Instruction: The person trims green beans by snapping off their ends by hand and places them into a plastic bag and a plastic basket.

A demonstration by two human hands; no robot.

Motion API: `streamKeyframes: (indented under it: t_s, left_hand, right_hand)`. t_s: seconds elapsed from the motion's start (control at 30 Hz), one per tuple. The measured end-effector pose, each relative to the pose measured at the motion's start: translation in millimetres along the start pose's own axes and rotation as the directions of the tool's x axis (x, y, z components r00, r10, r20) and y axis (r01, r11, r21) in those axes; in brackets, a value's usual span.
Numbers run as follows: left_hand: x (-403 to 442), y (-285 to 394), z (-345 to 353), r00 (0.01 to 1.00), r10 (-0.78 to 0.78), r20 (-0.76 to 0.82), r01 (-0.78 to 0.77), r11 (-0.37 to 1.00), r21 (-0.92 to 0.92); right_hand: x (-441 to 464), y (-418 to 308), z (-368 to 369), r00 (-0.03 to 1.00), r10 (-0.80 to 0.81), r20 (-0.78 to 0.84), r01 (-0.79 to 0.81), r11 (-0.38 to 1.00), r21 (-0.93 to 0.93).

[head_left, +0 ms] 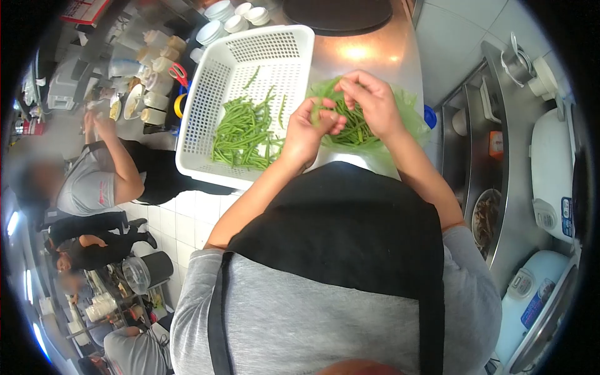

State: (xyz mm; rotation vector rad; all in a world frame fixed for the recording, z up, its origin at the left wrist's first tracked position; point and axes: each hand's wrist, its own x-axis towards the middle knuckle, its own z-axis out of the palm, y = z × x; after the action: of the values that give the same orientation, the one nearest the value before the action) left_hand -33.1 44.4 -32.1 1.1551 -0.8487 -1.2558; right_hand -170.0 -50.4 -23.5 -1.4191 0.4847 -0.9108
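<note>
My left hand (306, 130) is closed on a green bean (316, 113), its fingers curled just right of the white perforated basket (308, 56). Close beside it, my right hand (373, 100) is raised with thumb and fingertips pinched together; what they hold, if anything, is too small and blurred to make out. Below both hands lies an open, thin green plastic bag (409, 122) with many green beans (356, 130) in it. Inside the basket, a loose pile of green beans (240, 134) covers the near part, with a few single beans farther back.
White bowls (212, 32) and a round dark tray (337, 14) stand at the back. Red scissors (179, 74) and yellow tape (180, 106) are left of the basket. A co-worker (94, 181) stands at left. Metal shelving (481, 144) runs along the right.
</note>
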Motion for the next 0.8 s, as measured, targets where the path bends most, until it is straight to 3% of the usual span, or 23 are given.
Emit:
streamKeyframes:
  t_s: [0.07, 0.1, 0.23, 0.37, 0.47, 0.5, 0.53, 0.6, 0.7, 0.8]
  left_hand:
    - [-2.3, 15.3, 7.4, 0.998, -0.065, 0.021, 0.068, 0.949, -0.307]
    - [-2.6, 22.5, 6.8, 0.994, -0.096, 0.060, 0.110, 0.943, -0.315]
    - [-3.7, 25.9, -3.6, 0.995, -0.050, 0.091, 0.058, 0.994, -0.088]
    - [-14.2, 18.4, -40.4, 0.974, 0.212, 0.081, -0.206, 0.976, -0.074]
    - [-29.2, 29.2, -43.8, 0.963, 0.251, 0.095, -0.268, 0.889, 0.371]
    - [-35.5, 33.4, -32.5, 0.980, 0.166, 0.111, -0.198, 0.868, 0.455]
    - [-37.4, 28.0, -24.0, 0.975, 0.175, 0.138, -0.221, 0.829, 0.513]
    - [-40.3, 18.0, -10.3, 0.995, 0.065, 0.081, -0.097, 0.870, 0.483]
    - [-42.4, 1.4, -5.2, 0.996, 0.085, 0.008, -0.085, 0.974, 0.211]
    - [-49.3, 2.1, -6.1, 0.992, 0.113, -0.057, -0.094, 0.957, 0.274]
  right_hand:
    - [2.0, -0.8, 4.5, 0.999, -0.030, -0.015, 0.031, 0.997, 0.066]
    - [-1.5, -5.1, 9.4, 0.999, 0.008, -0.035, -0.010, 0.999, -0.040]
    - [-4.6, -5.6, 10.1, 0.983, -0.177, -0.038, 0.161, 0.950, -0.267]
    - [-9.2, -27.1, -5.8, 0.957, -0.265, 0.118, 0.291, 0.878, -0.381]
    - [-17.1, -39.2, -9.9, 0.953, -0.203, 0.224, 0.291, 0.815, -0.501]
    - [-19.3, -37.2, -6.6, 0.948, -0.198, 0.250, 0.301, 0.814, -0.497]
    - [-22.5, -35.9, -0.9, 0.947, -0.197, 0.252, 0.300, 0.824, -0.481]
    - [-28.2, -31.9, 11.5, 0.947, -0.201, 0.252, 0.299, 0.839, -0.454]
    - [-37.0, -17.0, 20.6, 0.933, -0.284, 0.220, 0.357, 0.802, -0.479]
    - [-41.1, -10.7, 25.9, 0.901, -0.364, 0.236, 0.433, 0.731, -0.527]
